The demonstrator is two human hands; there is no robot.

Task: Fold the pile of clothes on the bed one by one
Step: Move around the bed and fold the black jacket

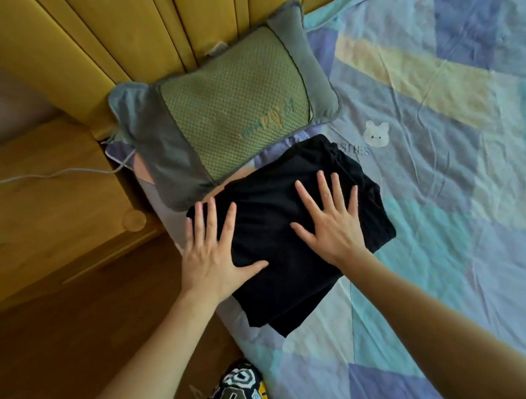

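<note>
The folded black garment (287, 237) lies mid-frame on the bed (436, 191). The left hand (216, 255) and right hand (332, 223) press flat on it, fingers spread.

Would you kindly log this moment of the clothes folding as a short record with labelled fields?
setting: bed with a patchwork sheet, beside a wooden nightstand
garment: black folded garment lying near the bed's edge
left hand: left hand flat, fingers spread, pressing on the garment's left side
right hand: right hand flat, fingers spread, pressing on the garment's right side
nearby: green and grey pillow against the yellow headboard, just beyond the garment
cable: white cable across the nightstand
other clothes: none in view
</note>
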